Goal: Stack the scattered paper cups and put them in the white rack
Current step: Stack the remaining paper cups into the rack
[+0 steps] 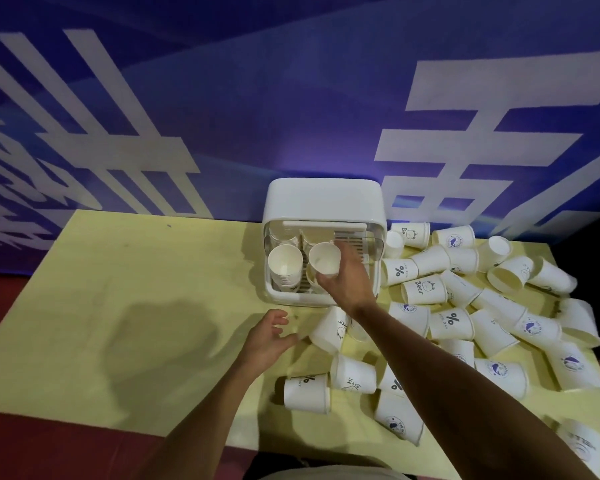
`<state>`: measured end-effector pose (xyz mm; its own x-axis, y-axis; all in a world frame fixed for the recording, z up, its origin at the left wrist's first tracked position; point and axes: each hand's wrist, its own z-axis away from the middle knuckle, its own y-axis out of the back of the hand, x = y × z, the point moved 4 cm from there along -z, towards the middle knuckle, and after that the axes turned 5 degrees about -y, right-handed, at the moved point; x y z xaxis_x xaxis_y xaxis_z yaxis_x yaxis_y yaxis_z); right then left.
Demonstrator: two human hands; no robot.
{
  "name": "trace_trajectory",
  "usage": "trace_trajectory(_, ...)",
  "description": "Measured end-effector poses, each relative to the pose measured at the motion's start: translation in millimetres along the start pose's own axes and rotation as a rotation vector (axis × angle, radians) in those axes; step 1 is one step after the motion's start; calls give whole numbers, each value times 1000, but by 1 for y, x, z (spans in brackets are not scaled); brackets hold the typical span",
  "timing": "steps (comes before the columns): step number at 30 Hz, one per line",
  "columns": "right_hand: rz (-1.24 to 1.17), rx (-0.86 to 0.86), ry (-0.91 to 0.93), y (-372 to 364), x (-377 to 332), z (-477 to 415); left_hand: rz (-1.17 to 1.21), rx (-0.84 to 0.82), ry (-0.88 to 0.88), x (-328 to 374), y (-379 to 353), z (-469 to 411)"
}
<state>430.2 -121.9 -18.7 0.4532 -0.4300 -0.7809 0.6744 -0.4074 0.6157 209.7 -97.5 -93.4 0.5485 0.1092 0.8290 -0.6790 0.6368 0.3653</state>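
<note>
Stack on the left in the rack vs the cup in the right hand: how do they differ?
The stack stands in the rack, untouched; the cup is gripped by the right hand over the rack's middle. The stack shows many nested rims down its side; the cup looks single. Both are white, mouths facing the camera, empty inside.
</note>
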Motion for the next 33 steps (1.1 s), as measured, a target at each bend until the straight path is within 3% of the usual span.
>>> trace_trajectory(7,83,-22,-33,-7,17,11,-3,-45,57,-23,-6,6)
trace_trajectory(15,173,-30,-33,4,50,46,-70,-255,86,-32,-31,26)
trace_trajectory(23,264,4,-58,11,75,69,-483,-462,-38,-25,-43,50)
trace_trajectory(33,358,43,-114,6,79,72,-637,-421,-110,-25,-52,52)
